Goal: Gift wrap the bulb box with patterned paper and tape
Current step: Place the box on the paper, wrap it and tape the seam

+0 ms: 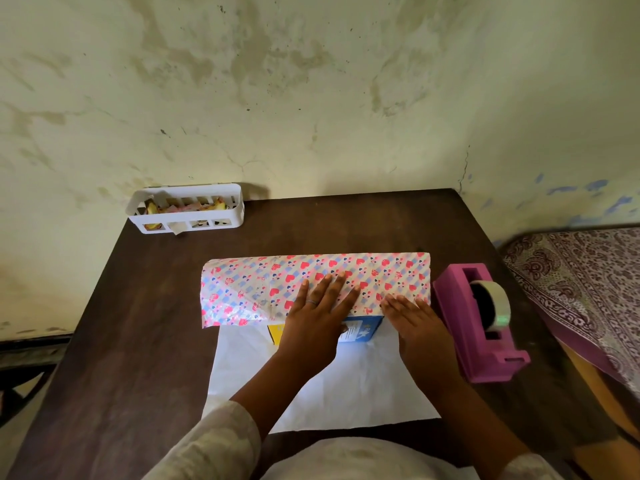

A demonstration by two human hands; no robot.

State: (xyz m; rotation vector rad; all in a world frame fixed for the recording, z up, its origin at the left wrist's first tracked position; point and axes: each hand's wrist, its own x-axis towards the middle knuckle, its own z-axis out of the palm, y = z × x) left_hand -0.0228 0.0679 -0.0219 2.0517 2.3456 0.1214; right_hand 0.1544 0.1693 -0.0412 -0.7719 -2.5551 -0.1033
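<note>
Both flat, unclenched hands, left hand [317, 315] and right hand [414, 322], press patterned paper [263, 289] hiding most of the bulb box [362, 332]

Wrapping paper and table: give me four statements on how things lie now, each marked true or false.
1. Both hands press flat on the patterned paper folded over the bulb box. True: left hand, right hand.
2. The box is fully covered. False: its blue and yellow near side shows.
3. The tape dispenser stands left of the paper. False: it stands right of it.
4. A white basket sits at the table's far left corner. True.
</note>
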